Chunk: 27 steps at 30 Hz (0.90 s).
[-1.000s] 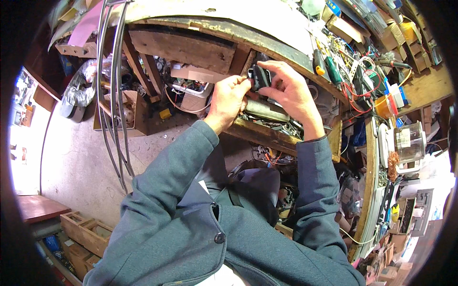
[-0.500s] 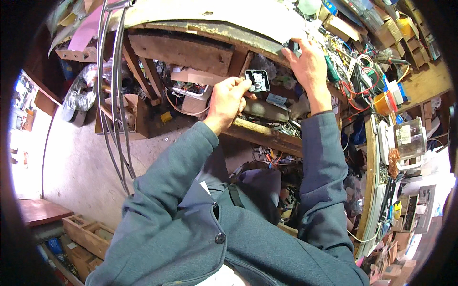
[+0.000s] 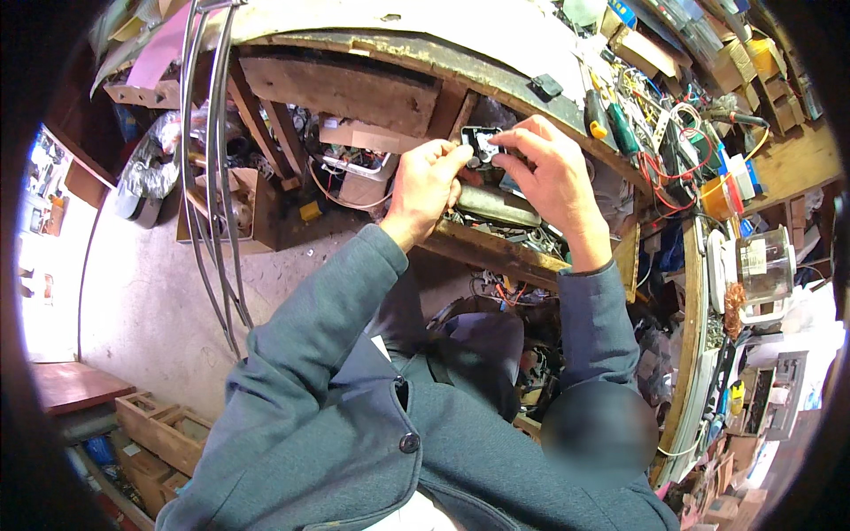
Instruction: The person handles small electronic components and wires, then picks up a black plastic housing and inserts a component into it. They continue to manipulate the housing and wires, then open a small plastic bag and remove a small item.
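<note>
My left hand (image 3: 427,190) pinches a small square black case (image 3: 479,140) by its left side, in front of the bench. Pale, metallic-looking parts show inside the case. My right hand (image 3: 553,173) is bent over its right side, thumb and forefinger closing at the edge; the fingertips partly cover what they touch. A small black piece (image 3: 545,86) lies on the bench edge, above and beyond my right hand.
The workbench (image 3: 381,55) runs across the far side. Screwdrivers (image 3: 595,115) and tangled wires (image 3: 677,133) lie to the right. Below stand a long pale object (image 3: 496,205) and shelf clutter. Black cables (image 3: 212,177) hang at left, near a cardboard box (image 3: 252,217).
My right hand has left the black piece on the bench edge and come down and left to the case. My left hand stays in nearly the same place, holding the case.
</note>
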{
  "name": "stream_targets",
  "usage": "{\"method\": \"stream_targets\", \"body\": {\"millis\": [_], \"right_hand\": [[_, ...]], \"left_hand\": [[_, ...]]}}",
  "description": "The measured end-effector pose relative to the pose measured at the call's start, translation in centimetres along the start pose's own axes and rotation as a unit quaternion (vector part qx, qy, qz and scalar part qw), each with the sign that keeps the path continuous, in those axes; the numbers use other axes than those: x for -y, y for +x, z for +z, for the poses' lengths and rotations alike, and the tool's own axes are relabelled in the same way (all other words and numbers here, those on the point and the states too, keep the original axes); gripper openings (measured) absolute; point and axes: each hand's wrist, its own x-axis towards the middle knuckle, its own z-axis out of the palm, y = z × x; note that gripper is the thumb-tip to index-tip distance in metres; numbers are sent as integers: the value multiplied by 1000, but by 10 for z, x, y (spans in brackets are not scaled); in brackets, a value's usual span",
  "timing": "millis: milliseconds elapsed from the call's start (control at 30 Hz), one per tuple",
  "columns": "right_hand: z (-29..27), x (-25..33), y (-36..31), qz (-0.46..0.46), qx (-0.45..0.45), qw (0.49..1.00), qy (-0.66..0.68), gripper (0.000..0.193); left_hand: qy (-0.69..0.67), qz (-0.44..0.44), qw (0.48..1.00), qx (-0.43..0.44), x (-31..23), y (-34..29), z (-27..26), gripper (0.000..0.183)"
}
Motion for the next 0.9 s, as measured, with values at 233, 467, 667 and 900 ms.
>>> {"method": "stream_targets", "body": {"millis": [233,467,667,900], "right_hand": [[11,-6,4,-9,13,999,-41,19],[30,4,-4,48,-90,994,-38,17],[38,9,-10,143,-105,981,73,27],[41,5,-6,169,-72,980,78,28]], "left_hand": [[-12,-8,1000,2,-1,0,0,18],[-4,-4,1000,-13,2,1,0,17],[-9,-4,1000,-13,0,0,1,17],[12,7,1000,-9,2,0,2,18]]}}
